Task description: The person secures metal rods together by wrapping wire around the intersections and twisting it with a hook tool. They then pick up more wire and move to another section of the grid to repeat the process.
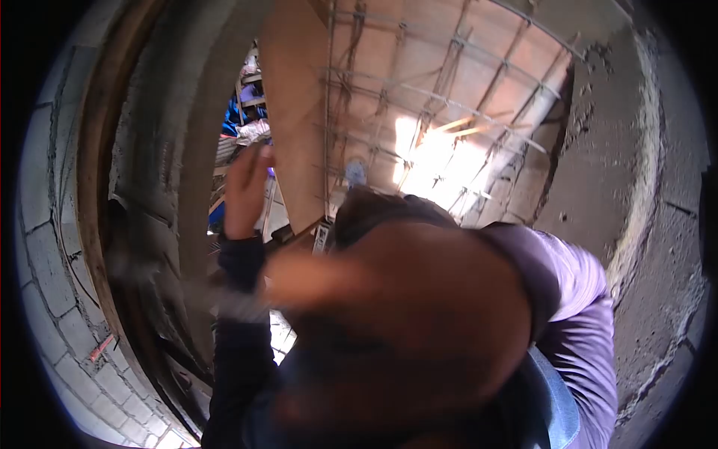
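My left hand (245, 191), in a dark sleeve, is raised with its fingers stretched upward. It is close to the left edge of a tall plywood board (295, 105), beside the gap between the board and a grey concrete column (198, 142). My right hand (314, 280) is smeared by motion in front of my left sleeve, its bare forearm reaching in from a purple sleeve (568, 277). From its fist a long grey tool (232, 301) streaks left toward the column; its kind is lost in the blur.
A grid of steel reinforcing bars (449, 97) stands before a sunlit reddish panel at the back. A rough concrete wall (606, 142) rises on the right, a block wall (75, 329) on the left. Timber (101, 157) runs along the column. Blue and purple items (243, 112) show through the gap.
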Available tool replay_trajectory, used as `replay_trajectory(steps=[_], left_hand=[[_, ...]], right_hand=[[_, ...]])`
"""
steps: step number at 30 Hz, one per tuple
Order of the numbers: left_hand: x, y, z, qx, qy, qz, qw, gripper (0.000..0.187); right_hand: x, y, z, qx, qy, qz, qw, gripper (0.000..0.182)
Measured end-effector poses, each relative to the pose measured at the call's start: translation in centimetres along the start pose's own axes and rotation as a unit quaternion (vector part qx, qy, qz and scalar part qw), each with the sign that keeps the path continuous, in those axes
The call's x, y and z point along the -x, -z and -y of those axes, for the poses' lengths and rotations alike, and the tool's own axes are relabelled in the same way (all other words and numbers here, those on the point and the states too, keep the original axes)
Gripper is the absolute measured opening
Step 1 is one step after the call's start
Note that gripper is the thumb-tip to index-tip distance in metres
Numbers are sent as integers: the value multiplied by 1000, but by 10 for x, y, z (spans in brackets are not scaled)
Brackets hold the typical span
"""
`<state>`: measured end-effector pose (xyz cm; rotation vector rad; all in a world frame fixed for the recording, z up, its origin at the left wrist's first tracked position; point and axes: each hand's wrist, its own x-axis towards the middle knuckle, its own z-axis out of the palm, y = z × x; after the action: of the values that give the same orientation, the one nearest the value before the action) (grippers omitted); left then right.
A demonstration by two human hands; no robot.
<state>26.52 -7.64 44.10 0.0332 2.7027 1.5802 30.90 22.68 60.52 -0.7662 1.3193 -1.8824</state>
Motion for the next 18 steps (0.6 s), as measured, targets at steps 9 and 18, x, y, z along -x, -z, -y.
replay_trajectory(steps=[9,18], left_hand=[[20,70,-101,-46,61,-86,993,32],[-130,121,-174,-123,-315,-100,936,35]], right_hand=[[10,-24,15,124,49,114,985,33],[67,92,-147,397,-319,-297,808,30]])
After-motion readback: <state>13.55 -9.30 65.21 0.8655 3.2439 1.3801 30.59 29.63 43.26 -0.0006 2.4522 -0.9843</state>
